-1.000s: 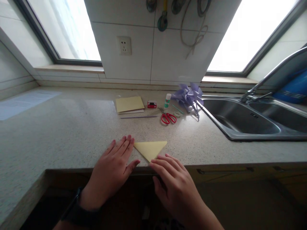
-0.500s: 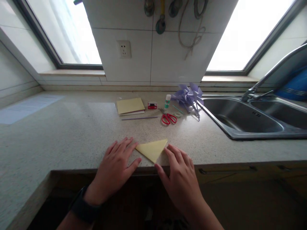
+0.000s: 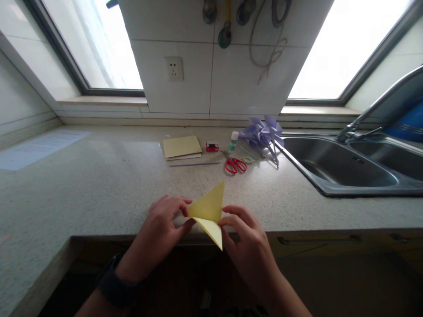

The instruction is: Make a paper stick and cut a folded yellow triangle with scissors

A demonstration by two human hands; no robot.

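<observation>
A yellow sheet of paper, creased along a diagonal, stands partly unfolded at the counter's front edge, one flap raised and the other tipping toward me. My left hand pinches its left corner between thumb and fingers. On the right side, my right hand grips the paper near the crease with thumb and fingertips. Beyond the hands lie red-handled scissors, a glue stick, a small red box and a thin purple stick.
A stack of yellow paper lies behind the stick. Purple paper pinwheels rest beside the steel sink, near a roll of tape. A printed sheet is at the far left of the counter.
The folded triangle lay flat under my spread fingers; now it is lifted and opened along its crease. Both hands have closed on its edges.
</observation>
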